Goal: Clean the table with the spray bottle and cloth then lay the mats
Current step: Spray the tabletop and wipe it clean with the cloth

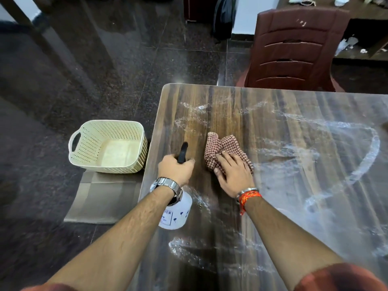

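My left arm reaches forward over the near left part of the table, and my left hand (175, 171) is clenched around the black trigger head (183, 151) of the white translucent plastic spray bottle (178, 215), knuckles up, a steel wristwatch (165, 185) on the wrist. The bottle's body hangs under my wrist, tilted back toward me, just above or on the tabletop; I cannot tell which. My right arm runs alongside it. My right hand (233, 175) lies palm down, fingers spread and fairly straight, pressing on the near edge of the red-and-white checked cloth (224, 149), with an orange thread band (249, 196) at the wrist. The cloth is bunched and crumpled on the table just beyond my fingers, to the right of the nozzle. The dark wood-grain table (298, 127) is glossy and streaked with white foamy spray trails, in loops to the right and patches ahead of the cloth and near my forearms. The bottle carries small dark printed marks; I cannot tell how much liquid it holds. Left of the table stands a cream perforated plastic basket (84, 148) with a side handle, its pale floor showing. It stands on the far end of flat grey woven mats (98, 200) lying beside the table's left edge. A brown plastic chair (294, 49) stands at the far side.
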### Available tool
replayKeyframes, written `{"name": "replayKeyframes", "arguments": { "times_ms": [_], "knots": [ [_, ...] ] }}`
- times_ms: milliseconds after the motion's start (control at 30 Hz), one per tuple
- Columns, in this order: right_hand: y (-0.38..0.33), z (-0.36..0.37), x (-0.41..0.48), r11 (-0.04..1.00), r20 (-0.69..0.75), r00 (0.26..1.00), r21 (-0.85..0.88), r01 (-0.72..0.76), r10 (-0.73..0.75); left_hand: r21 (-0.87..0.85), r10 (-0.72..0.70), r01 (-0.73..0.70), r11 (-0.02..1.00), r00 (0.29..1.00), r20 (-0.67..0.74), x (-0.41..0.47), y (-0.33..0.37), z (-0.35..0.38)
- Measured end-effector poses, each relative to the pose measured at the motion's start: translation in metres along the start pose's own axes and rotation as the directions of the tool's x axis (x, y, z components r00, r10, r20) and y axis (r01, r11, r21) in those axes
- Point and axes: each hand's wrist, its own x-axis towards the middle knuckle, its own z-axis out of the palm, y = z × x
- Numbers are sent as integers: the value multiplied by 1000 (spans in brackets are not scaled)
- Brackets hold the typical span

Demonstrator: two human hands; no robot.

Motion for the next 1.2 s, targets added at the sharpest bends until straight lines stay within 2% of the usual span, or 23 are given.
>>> {"name": "replayKeyframes", "arguments": {
  "times_ms": [67, 133, 233, 333, 433, 533, 667, 733, 867, 1000, 1100, 1200],
  "knots": [
    [-8, 7, 13, 997, 31, 999, -74, 36, -34, -1, 13, -13, 1000, 1000, 12, 11, 1, -5],
    [-28, 15, 30, 995, 56, 998, -96, -5, 10, 3, 29, -29, 1000, 999, 24, 24, 9, -9],
    [-74, 19, 67, 995, 90, 992, 42, -95, 91, -4, 61, -61, 998, 997, 54, 42, 27, -17],
    [-111, 21, 110, 979, 179, 981, 176, -104, 72, 1, 88, -88, 996, 996, 28, 64, 41, -31],
    [-137, 28, 143, 997, 238, 971, 72, -14, -4, -7, 110, -110, 994, 992, -56, 88, 49, -45],
    [-148, 36, 169, 998, 183, 981, -22, 67, -62, 0, 140, -141, 990, 982, -125, 106, 51, -54],
    [-144, 39, 209, 980, 98, 975, -8, 200, -198, -9, 138, -142, 990, 975, -172, 126, 51, -55],
    [-144, 36, 232, 976, 96, 971, 37, 216, -218, -14, 121, -127, 992, 972, -201, 135, 52, -54],
    [-136, 34, 291, 991, 17, 999, 130, 35, -37, 11, 114, -114, 993, 965, -236, 153, 60, -43],
    [-87, 19, 332, 979, 1, 989, 143, -147, 149, -11, 90, -96, 995, 962, -259, 164, 69, -37],
    [-15, 5, 334, 940, -65, 942, 116, -319, 328, -13, 86, -94, 995, 956, -282, 173, 76, -33],
    [71, -12, 310, 849, -124, 840, 95, -520, 528, -26, 81, -94, 995, 948, -308, 177, 83, -28]
  ]
}}
